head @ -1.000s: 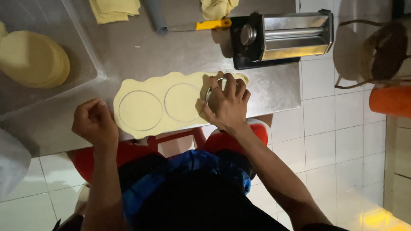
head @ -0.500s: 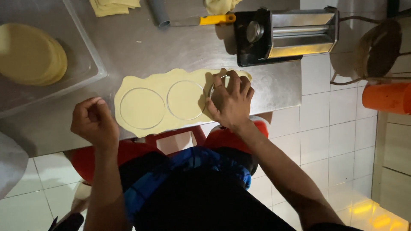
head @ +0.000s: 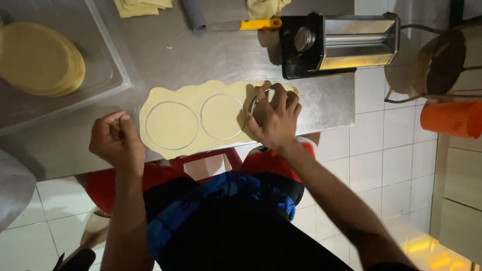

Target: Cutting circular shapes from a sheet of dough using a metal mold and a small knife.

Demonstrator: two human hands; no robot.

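Note:
A flat sheet of yellow dough (head: 188,145) lies on the steel table (head: 201,55) with two round cuts pressed into it, side by side. My right hand (head: 273,118) presses down on a round metal cutter (head: 257,100) at the right end of the sheet; the fingers cover most of the ring. My left hand (head: 116,140) is curled into a loose fist at the table's near edge, just left of the dough, holding nothing that I can see.
A stack of cut yellow dough rounds (head: 40,57) sits in a steel tray (head: 108,75) at the left. A black and steel pasta roller (head: 339,42) stands at the table's right end. A yellow-handled tool (head: 246,24) and dough scraps (head: 138,6) lie behind. An orange container (head: 452,118) is at the right.
My right hand stays pressed on the cutter at the right end of the sheet. My left hand holds its place. The view has shifted slightly.

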